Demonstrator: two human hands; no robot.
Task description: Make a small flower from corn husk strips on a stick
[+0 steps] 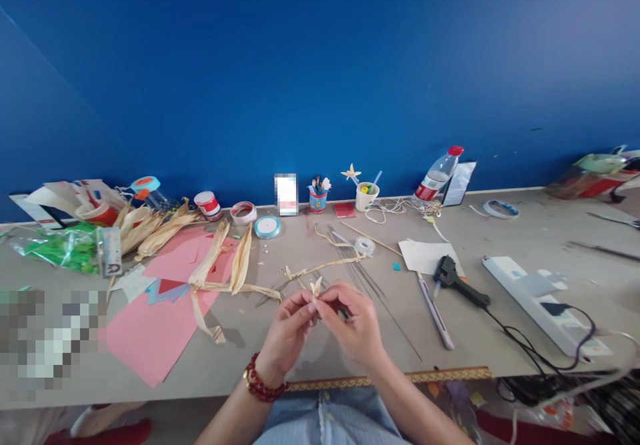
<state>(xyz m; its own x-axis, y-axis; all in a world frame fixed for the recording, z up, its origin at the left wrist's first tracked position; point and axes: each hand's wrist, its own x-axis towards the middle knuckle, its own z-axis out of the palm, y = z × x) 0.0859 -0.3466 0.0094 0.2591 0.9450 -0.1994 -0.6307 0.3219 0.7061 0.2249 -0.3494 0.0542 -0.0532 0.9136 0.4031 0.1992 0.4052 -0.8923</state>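
Observation:
Both hands meet over the front middle of the table, fingertips touching. A small pale husk flower (316, 287) sticks up from between them. My left hand (291, 328), with a red bead bracelet at its wrist, pinches the flower's base. Closed around the same base from the right is my right hand (350, 318). Just behind the fingers lies a thin husk-wrapped stem (325, 266). Dried corn husks (241, 258) lie to the left, and thin wires (373, 278) are spread to the right.
Pink paper (155, 338) lies at the left. To the right are a black glue gun (463, 285), a lilac cutter (436, 315) and a white power strip (535, 301) with cables. Along the blue wall stand a white cup (367, 198), a pen holder (318, 200) and a bottle (435, 179).

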